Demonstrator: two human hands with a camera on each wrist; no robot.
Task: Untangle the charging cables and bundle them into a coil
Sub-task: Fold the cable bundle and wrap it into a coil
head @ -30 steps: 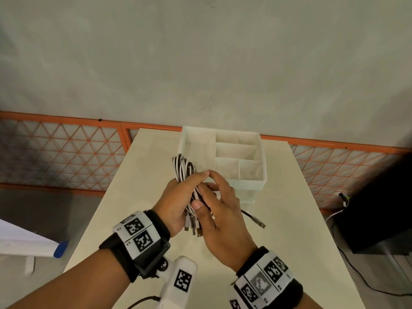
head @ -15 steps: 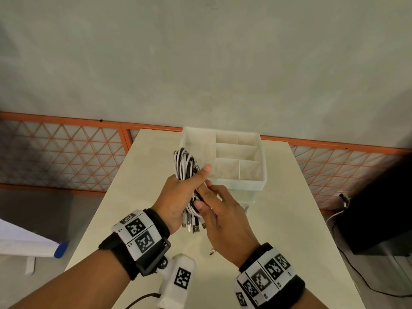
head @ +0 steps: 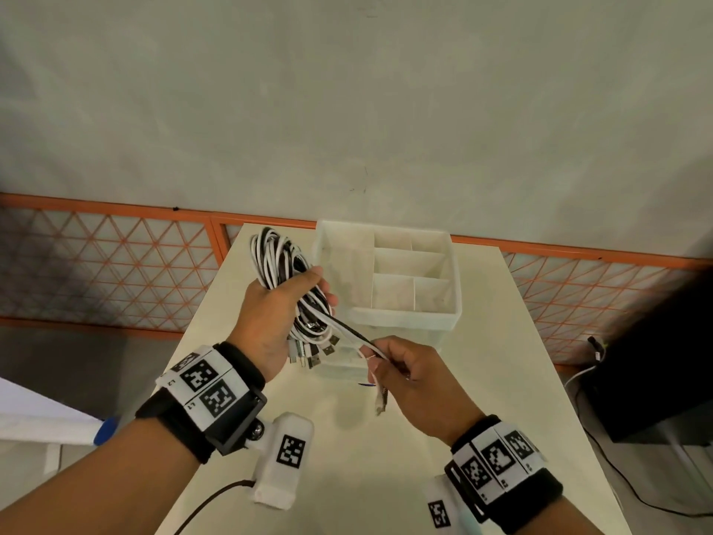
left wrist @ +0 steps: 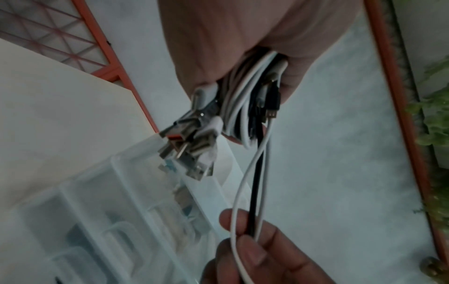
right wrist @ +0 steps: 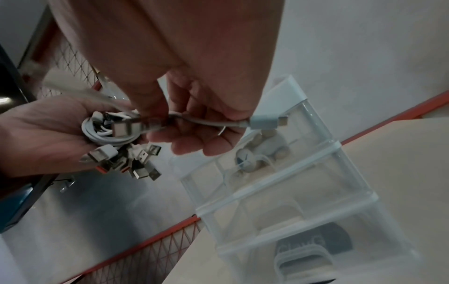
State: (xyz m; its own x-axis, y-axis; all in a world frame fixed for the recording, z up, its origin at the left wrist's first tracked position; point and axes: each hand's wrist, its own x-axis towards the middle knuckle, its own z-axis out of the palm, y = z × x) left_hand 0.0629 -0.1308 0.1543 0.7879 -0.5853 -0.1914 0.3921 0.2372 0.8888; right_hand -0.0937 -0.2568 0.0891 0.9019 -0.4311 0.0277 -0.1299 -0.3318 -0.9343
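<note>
Over table [head: 443, 438], before divided organizer [head: 405, 322]: coiled cables [head: 283, 264] clenched in left hand [head: 270, 322]; loose ends [head: 349, 332] pinched by right hand [head: 416, 384]. Risk: hard pull tightening snags, or dragging loops free and collapsing coil.

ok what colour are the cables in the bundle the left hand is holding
A mix of white and black cables, gripped by the left hand; the head view shows it best.
</note>
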